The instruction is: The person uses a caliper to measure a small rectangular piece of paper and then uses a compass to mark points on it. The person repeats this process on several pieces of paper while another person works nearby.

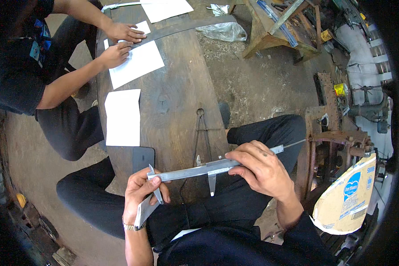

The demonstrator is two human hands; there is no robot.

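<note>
A long metal vernier caliper [186,173] is held across my lap, its jaws spread wide apart. My left hand [136,188] pinches the fixed-jaw end between thumb and fingers. A folded white paper [144,211] is tucked in that same hand, below the caliper. At the other end, my right hand [266,170] closes around the beam beside the sliding jaw, and a thin depth rod juts out past it. Nothing shows between the jaws. Beyond the caliper, a pair of metal dividers [201,126] lies on the wooden table [177,97].
A white sheet [123,117] and a dark flat device [143,159] lie on the table's left side. Across it, another person's hands [122,44] press a long metal ruler [177,31] over paper. A wooden bench [266,35] and cardboard [348,199] stand right.
</note>
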